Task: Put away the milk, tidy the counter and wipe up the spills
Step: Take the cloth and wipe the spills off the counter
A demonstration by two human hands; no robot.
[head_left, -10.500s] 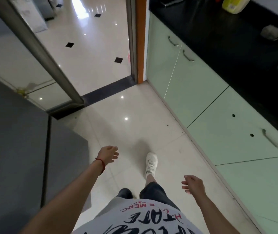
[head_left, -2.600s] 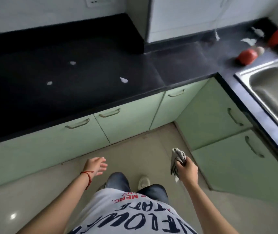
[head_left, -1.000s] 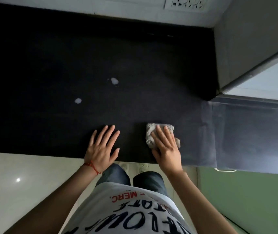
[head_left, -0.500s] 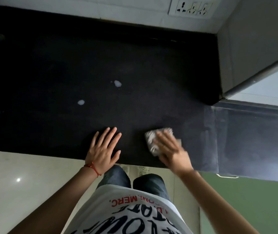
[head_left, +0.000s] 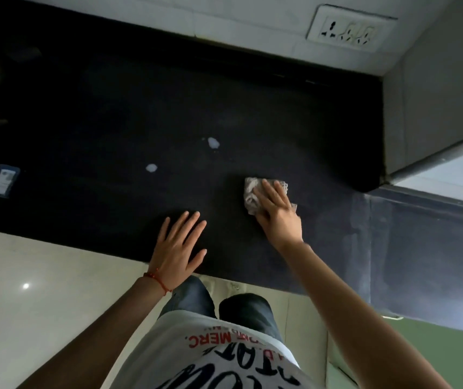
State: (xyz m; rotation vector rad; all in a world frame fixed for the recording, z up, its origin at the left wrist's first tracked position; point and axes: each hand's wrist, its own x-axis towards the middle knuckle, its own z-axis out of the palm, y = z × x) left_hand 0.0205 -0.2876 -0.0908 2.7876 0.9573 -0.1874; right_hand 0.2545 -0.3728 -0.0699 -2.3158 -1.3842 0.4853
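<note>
A crumpled grey cloth [head_left: 251, 195] lies on the black counter [head_left: 112, 122], and my right hand [head_left: 276, 214] presses on it with straight fingers. Flat on the counter near the front edge rests my left hand [head_left: 181, 245], fingers spread, holding nothing. Two small white spills sit beyond the hands: one spill [head_left: 213, 142] up and left of the cloth, another spill [head_left: 151, 167] further left. No milk container is in view.
A small blue and white packet [head_left: 2, 179] lies at the counter's left edge. A white wall socket [head_left: 348, 30] is on the back wall. A grey wall corner [head_left: 432, 88] juts out at right. Green cabinet fronts [head_left: 426, 357] stand below right.
My right hand has pushed the cloth away from the counter's front edge, toward the spills. My left hand has stayed flat in place.
</note>
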